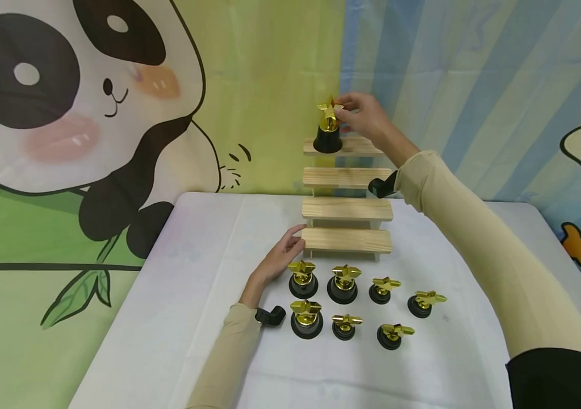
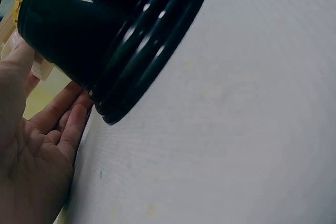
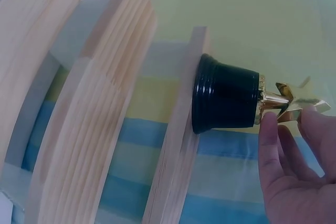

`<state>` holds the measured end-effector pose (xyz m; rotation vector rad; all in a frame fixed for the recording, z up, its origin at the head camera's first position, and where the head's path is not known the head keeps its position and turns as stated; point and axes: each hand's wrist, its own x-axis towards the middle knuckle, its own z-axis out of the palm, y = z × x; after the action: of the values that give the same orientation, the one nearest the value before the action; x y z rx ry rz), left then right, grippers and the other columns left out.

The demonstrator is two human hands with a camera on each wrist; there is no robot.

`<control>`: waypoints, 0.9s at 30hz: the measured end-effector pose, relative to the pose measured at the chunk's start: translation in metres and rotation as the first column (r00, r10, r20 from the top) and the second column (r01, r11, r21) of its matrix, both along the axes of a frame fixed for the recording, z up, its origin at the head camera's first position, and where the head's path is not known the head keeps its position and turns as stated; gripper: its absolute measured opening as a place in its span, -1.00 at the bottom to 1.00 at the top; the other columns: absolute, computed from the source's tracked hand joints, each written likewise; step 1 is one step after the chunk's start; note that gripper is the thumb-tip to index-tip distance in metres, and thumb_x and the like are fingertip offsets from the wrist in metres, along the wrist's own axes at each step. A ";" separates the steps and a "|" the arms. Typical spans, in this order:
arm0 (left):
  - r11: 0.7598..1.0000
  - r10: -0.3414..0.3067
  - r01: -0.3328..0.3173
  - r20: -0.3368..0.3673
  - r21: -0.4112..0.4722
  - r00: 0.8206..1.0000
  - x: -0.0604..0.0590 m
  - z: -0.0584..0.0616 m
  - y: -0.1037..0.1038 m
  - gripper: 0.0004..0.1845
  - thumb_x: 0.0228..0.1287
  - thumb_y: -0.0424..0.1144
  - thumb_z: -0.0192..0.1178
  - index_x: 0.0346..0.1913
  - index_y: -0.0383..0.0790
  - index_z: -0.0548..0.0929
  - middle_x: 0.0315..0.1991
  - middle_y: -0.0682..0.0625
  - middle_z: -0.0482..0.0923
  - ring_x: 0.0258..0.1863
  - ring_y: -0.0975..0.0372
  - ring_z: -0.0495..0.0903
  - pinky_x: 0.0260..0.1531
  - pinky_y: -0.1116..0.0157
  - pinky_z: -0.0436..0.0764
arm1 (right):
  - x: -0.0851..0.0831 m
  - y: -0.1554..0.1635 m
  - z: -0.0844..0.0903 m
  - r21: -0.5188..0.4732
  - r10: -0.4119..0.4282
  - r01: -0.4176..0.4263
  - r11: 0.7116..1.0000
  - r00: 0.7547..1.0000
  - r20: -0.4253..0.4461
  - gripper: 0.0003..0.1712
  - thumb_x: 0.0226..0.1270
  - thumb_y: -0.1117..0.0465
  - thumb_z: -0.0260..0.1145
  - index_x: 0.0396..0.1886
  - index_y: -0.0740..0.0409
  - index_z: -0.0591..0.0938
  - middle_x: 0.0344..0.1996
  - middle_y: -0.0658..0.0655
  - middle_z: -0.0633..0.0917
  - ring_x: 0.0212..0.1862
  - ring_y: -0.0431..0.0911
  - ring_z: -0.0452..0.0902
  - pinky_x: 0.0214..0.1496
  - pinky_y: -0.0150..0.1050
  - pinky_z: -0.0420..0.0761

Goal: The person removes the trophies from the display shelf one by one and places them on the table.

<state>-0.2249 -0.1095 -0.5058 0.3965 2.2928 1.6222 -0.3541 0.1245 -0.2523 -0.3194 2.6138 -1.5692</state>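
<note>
Wooden stand [image 3: 173,145] edge under trophy [image 3: 228,100]: right-wrist view only

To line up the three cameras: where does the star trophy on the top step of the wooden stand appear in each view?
Head: star trophy at upper centre, on the wooden stand, top step, right hand at its star.
Left wrist: not in it.
Right wrist: centre right, lying sideways in frame.
Shared landmark: the stand's top step.
</note>
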 end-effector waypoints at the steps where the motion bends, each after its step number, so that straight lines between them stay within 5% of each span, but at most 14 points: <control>1: 1.000 0.004 -0.004 -0.004 0.002 1.000 0.000 -0.001 0.001 -0.46 0.49 0.07 -0.04 0.46 0.22 0.18 0.26 -0.25 0.46 0.27 -0.06 0.47 0.28 -0.07 0.40 | 0.001 0.001 0.000 -0.001 -0.001 0.001 1.000 1.000 -0.004 -0.51 0.51 0.14 0.07 0.37 0.16 0.37 0.19 0.21 0.49 0.13 0.07 0.54 0.22 -0.05 0.56; 8: 1.000 0.014 -0.014 -0.009 0.002 1.000 -0.003 -0.007 0.002 -0.45 0.46 0.15 -0.04 0.45 0.30 0.18 0.26 -0.19 0.48 0.27 -0.02 0.48 0.29 -0.06 0.39 | 0.010 0.013 0.004 -0.007 0.016 -0.016 1.000 1.000 0.002 -0.51 0.48 0.15 0.13 0.32 0.23 0.41 -0.12 -0.01 0.49 0.00 -0.05 0.57 0.22 -0.04 0.56; 14: 1.000 0.017 -0.017 -0.016 0.002 1.000 -0.006 -0.007 0.000 -0.46 0.47 0.14 -0.04 0.45 0.31 0.18 0.25 -0.19 0.48 0.27 -0.02 0.48 0.28 -0.06 0.39 | 0.025 0.026 0.008 -0.012 0.035 -0.034 0.999 0.998 0.043 -0.48 0.47 0.14 0.15 0.33 0.24 0.38 -0.09 -0.01 0.52 0.05 -0.05 0.56 0.26 -0.04 0.52; 27: 1.000 0.028 -0.028 -0.008 -0.001 1.000 -0.011 -0.008 -0.007 -0.45 0.45 0.16 -0.03 0.45 0.30 0.18 0.25 -0.19 0.49 0.26 -0.02 0.48 0.29 -0.07 0.38 | 0.065 0.045 0.002 -0.019 0.095 -0.094 0.995 0.993 0.077 -0.47 0.42 0.10 0.22 0.27 0.27 0.42 -0.03 0.02 0.55 -0.02 -0.17 0.61 0.03 -0.36 0.64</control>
<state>-0.2362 -0.1165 -0.5135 0.3724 2.3148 1.6353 -0.2887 0.1694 -0.2503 -0.3691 2.4911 -1.5406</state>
